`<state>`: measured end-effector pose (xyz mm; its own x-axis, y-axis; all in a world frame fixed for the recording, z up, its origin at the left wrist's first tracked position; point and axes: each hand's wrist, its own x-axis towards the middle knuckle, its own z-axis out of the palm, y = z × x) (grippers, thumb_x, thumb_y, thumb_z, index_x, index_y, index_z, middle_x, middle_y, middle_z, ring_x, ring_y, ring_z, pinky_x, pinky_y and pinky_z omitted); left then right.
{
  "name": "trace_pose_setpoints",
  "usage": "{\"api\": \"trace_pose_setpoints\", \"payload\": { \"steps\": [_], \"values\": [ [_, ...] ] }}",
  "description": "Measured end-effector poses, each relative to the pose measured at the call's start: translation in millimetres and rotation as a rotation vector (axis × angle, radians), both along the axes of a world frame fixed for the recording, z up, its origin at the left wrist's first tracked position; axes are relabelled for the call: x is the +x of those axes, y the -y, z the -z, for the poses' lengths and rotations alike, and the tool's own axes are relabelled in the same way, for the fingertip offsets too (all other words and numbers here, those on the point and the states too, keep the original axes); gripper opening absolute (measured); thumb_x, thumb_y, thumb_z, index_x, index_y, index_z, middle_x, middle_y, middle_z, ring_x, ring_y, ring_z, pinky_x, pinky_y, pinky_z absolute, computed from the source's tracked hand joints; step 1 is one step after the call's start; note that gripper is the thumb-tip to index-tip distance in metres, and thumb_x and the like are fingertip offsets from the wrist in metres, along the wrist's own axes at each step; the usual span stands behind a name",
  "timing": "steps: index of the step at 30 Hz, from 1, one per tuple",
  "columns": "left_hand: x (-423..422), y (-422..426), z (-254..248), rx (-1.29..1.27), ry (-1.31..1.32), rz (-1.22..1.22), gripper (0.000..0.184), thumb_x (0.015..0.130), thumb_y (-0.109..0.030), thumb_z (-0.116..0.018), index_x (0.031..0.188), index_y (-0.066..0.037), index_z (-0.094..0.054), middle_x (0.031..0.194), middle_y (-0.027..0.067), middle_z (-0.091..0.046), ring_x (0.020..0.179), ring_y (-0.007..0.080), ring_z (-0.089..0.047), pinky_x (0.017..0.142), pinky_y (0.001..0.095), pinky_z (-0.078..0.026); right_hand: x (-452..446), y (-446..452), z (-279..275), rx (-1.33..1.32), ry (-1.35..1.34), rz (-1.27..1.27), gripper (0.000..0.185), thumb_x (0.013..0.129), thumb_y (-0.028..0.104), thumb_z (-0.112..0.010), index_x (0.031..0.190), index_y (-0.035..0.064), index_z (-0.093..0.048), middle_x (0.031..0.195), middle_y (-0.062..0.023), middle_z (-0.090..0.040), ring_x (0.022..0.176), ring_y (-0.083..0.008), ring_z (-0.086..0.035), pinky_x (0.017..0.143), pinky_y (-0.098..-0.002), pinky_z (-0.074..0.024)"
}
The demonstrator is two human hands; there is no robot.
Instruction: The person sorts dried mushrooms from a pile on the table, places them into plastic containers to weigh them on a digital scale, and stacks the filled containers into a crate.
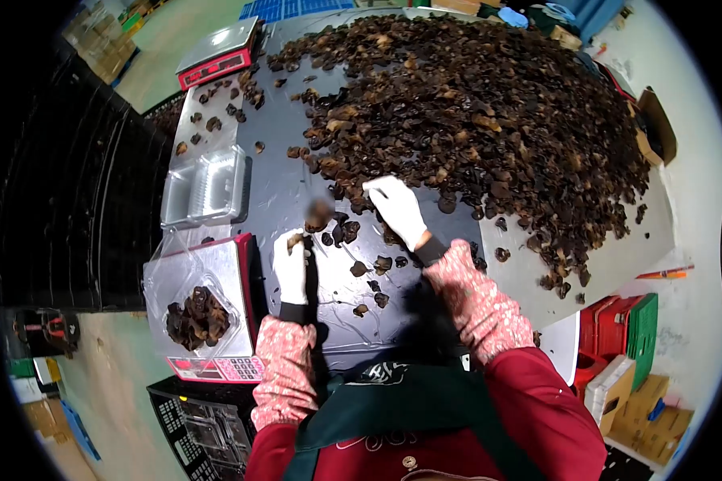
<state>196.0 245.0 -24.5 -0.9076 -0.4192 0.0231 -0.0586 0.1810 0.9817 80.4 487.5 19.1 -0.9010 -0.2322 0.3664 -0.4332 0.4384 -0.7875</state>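
Observation:
My left hand (290,264), in a white glove, has its fingers closed around a small brown mushroom piece (295,240). At the near edge of a large heap of dark brown mushroom pieces (457,104) is my right hand (395,210), also gloved; what its bent fingers hold, if anything, is hidden. Between the hands a blurred brown piece (320,213) and several dark pieces lie on the grey table (277,120). On a red-edged scale (234,276) to the left rests an open clear container (167,301) with mushroom pieces inside.
Empty clear trays (207,188) stand behind the near scale. A second red scale (221,52) is at the far left corner. A black crate (192,425) sits below the table's left edge. Red and green crates (618,329) and cardboard boxes (646,417) are at the right.

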Motion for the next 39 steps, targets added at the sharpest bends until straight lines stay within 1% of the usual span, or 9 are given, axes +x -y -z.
{"api": "trace_pose_setpoints", "payload": {
  "steps": [8,13,16,20,22,28,32,35,39],
  "values": [
    [29,0,-51,1.129,-0.23,-0.046,0.032,0.083,-0.004,-0.055,0.115,-0.001,-0.057,0.12,0.0116,-0.059,0.107,0.0289,-0.06,0.083,0.0364,-0.05,-9,59,17,0.406,-0.165,-0.189,0.023,0.084,0.025,-0.066,0.104,0.0138,-0.063,0.096,-0.0099,-0.058,0.088,-0.0289,-0.062,0.077,-0.0426,-0.0512],
    [-18,-3,-40,0.371,0.146,-0.084,0.015,0.093,-0.018,-0.06,0.095,-0.003,-0.063,0.09,0.0041,-0.062,0.074,0.01,-0.053,0.066,0.0296,-0.048,44,29,-2,0.108,0.262,-0.19,0.034,0.086,0.023,-0.064,0.117,0.0088,-0.062,0.11,-0.0135,-0.067,0.1,-0.0305,-0.065,0.087,-0.0362,-0.052],
    [-48,-21,-15,-0.657,-0.169,-0.067,0.026,0.087,-0.02,-0.068,0.105,-0.004,-0.058,0.103,0.0098,-0.059,0.079,0.0259,-0.063,0.073,0.0369,-0.051,40,6,-13,-0.092,0.449,-0.25,0.032,0.081,0.006,-0.058,0.112,0.0061,-0.062,0.105,-0.0086,-0.067,0.086,-0.0192,-0.065,0.079,-0.031,-0.0514],
    [-43,-29,-22,-0.583,0.121,0.081,0.024,0.084,-0.019,-0.068,0.099,-0.005,-0.056,0.1,0.0143,-0.053,0.085,0.0361,-0.061,0.077,0.0413,-0.051,12,-17,-15,-0.306,0.744,-0.306,0.026,0.079,0.0,-0.057,0.104,0.0032,-0.061,0.106,-0.0046,-0.058,0.103,-0.0145,-0.054,0.091,-0.0281,-0.0442],
    [-30,-30,-24,-0.512,0.121,-0.058,0.021,0.084,-0.017,-0.066,0.096,-0.004,-0.053,0.094,0.0144,-0.054,0.083,0.0337,-0.06,0.076,0.0412,-0.049,-3,-6,-11,-0.003,0.22,-0.321,0.019,0.084,0.013,-0.064,0.102,0.0054,-0.064,0.103,-0.0084,-0.061,0.1,-0.0218,-0.059,0.09,-0.0318,-0.0466],
    [-1,-15,-35,0.355,0.077,-0.09,0.03,0.093,-0.005,-0.044,0.118,-0.006,-0.062,0.074,0.0031,-0.062,0.053,0.0064,-0.051,0.045,0.0203,-0.04,-37,75,-25,0.366,-0.184,-0.128,0.042,0.084,0.029,-0.067,0.125,0.0186,-0.062,0.117,-0.011,-0.06,0.11,-0.0314,-0.057,0.09,-0.0433,-0.0486],
    [3,0,-7,0.019,0.051,-0.057,0.023,0.092,-0.004,-0.05,0.101,-0.002,-0.071,0.091,0.0081,-0.07,0.071,0.011,-0.062,0.064,0.0233,-0.05,-60,104,2,0.728,-0.147,-0.487,0.038,0.081,0.025,-0.072,0.117,0.0192,-0.063,0.118,-0.0094,-0.057,0.11,-0.0324,-0.056,0.089,-0.0437,-0.0509],
    [-14,-16,-31,-0.248,0.169,-0.111,0.022,0.09,-0.012,-0.064,0.108,0.0,-0.069,0.102,0.0099,-0.072,0.096,0.0177,-0.067,0.091,0.029,-0.049,-56,95,2,0.35,0.023,-0.367,0.021,0.079,0.021,-0.07,0.098,0.0134,-0.063,0.104,-0.0102,-0.06,0.093,-0.03,-0.061,0.083,-0.0397,-0.0517],
    [-32,-29,-30,-0.562,0.33,-0.021,0.029,0.084,-0.027,-0.07,0.104,-0.008,-0.061,0.098,0.0155,-0.065,0.093,0.0356,-0.064,0.082,0.044,-0.05,-55,35,-48,-0.509,0.682,-0.238,0.012,0.082,0.007,-0.064,0.09,0.004,-0.056,0.078,-0.0039,-0.058,0.065,-0.0114,-0.06,0.056,-0.0248,-0.0489]
  ]
}}
